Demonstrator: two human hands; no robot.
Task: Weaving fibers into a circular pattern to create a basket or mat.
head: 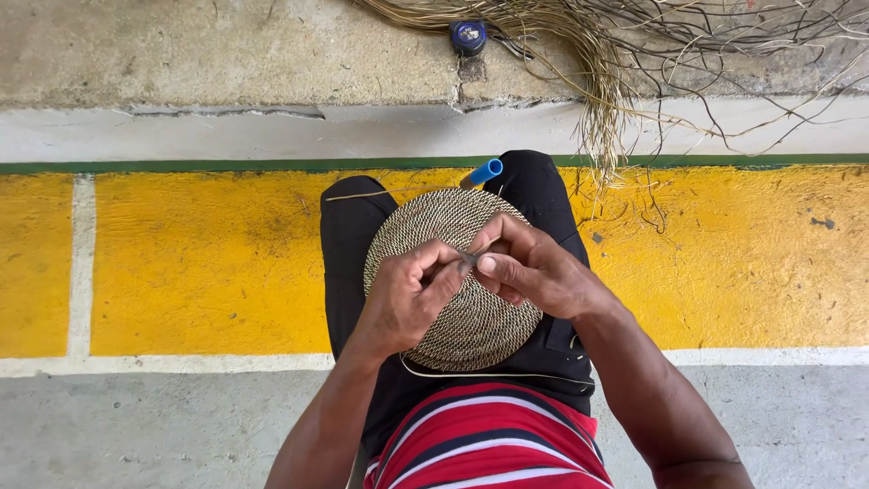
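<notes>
A round coiled woven disc (434, 226), tan and dark, rests on my lap over black trousers. My left hand (407, 294) lies on the disc's middle with fingers pinched on a thin strand. My right hand (529, 267) meets it from the right, thumb and fingers closed on a slim metal tool (471, 258) at the same spot. A blue tube (484, 172) pokes out behind the disc's far edge. A loose pale strand (489, 373) trails below the disc across my lap.
A bundle of dry straw fibres (606, 54) spreads over the concrete ledge at the top right. A small dark blue cap-like object (468, 36) sits beside it. A yellow painted band (199, 263) with white lines crosses the floor.
</notes>
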